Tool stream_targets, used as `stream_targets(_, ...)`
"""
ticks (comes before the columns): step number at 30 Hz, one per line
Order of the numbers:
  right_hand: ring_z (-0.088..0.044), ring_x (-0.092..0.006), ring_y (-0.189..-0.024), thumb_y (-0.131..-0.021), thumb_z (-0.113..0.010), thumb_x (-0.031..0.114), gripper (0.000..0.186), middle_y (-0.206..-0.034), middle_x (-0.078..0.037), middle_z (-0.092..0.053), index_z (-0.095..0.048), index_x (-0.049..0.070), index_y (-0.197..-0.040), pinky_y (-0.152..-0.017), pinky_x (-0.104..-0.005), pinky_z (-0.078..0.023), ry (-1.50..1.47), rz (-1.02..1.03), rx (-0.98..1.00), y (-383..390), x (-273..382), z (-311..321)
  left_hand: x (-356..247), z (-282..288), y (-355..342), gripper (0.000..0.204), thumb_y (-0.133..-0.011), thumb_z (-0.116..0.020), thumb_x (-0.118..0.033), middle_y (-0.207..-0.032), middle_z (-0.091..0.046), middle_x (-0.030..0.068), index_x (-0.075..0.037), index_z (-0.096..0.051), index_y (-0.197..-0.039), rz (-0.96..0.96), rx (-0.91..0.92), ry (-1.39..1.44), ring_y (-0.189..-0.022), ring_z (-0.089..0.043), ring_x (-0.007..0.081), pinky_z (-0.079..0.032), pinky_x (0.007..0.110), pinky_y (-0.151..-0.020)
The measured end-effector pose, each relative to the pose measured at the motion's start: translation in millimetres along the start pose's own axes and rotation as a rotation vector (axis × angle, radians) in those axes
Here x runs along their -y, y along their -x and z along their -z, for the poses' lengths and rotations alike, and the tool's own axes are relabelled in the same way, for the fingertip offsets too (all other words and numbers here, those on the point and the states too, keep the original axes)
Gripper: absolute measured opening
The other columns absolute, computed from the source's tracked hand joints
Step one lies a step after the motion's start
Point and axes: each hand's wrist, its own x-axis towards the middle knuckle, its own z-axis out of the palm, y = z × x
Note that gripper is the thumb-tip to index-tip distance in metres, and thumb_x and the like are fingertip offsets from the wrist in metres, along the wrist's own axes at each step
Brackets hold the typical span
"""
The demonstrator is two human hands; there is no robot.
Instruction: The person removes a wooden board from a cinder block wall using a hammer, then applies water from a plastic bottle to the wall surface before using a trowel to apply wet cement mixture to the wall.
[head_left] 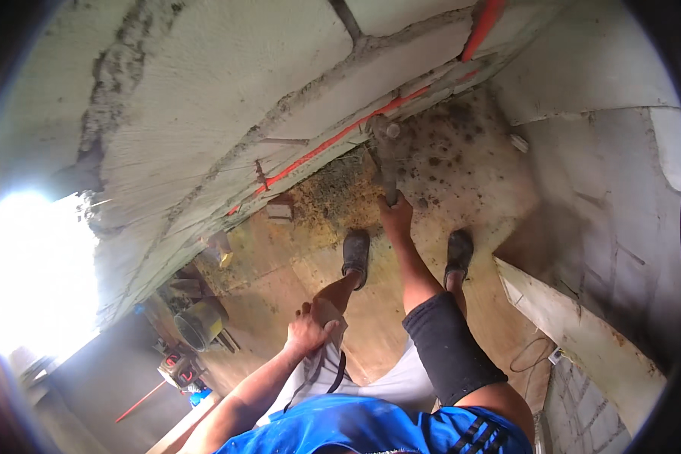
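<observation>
Two hands seen: right hand (396, 214) gripped hammer (384, 155) near the wall's red pipe (340, 136); left hand (308, 331) rested loosely curled on knee (327, 312), palm hidden.

Yellow bucket (198, 324) low left — pale block wall (204, 91) and red string line (333, 140) above.

Right hand (396, 216) on hammer (384, 155)

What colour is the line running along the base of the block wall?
The line is red-orange, running along the wall's base near the hammer in the right hand; the head view shows it.
</observation>
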Motion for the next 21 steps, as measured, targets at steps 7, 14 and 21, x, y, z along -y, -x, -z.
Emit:
stream_targets(7, -0.069, -0.0377, -0.079, -0.086, -0.073, 0.032, 0.044, -0.080, -0.020, -0.069, -0.063, -0.002, -0.113, -0.072, -0.0485, -0.053, 0.102, 0.032, -0.091, -20, -20, -68, 16, 2, -7, 0.083, -0.086, -0.060, -0.054, -0.131, -0.054, 0.0220, -0.004, -0.035, -0.147, 0.073, 0.001, 0.035, -0.113, -0.058, 0.0435, -0.052, 0.053, -0.089)
stream_targets(14, -0.068, -0.0378, -0.083, -0.089, -0.067, 0.035, 0.040, -0.087, -0.017, -0.070, -0.064, 0.003, -0.112, -0.072, -0.0502, -0.053, 0.334, -0.130, 0.046, -16, 8, -28, 20, 2, -7, 0.076, -0.086, -0.060, -0.052, -0.130, -0.054, 0.0228, -0.005, -0.041, -0.142, 0.071, 0.035, 0.033, -0.112, -0.060, 0.0422, -0.053, 0.051, -0.089)
stream_targets(21, -0.066, -0.0369, -0.075, -0.088, -0.068, 0.035, 0.034, -0.079, -0.016, -0.068, -0.065, 0.005, -0.103, -0.067, -0.0487, -0.051, 0.469, -0.261, 0.175, 37, 43, 42, 9, -2, -9, 0.070, -0.086, -0.062, -0.050, -0.130, -0.053, 0.0219, -0.008, -0.045, -0.139, 0.094, 0.025, 0.035, -0.114, -0.060, 0.0408, -0.051, 0.051, -0.093)
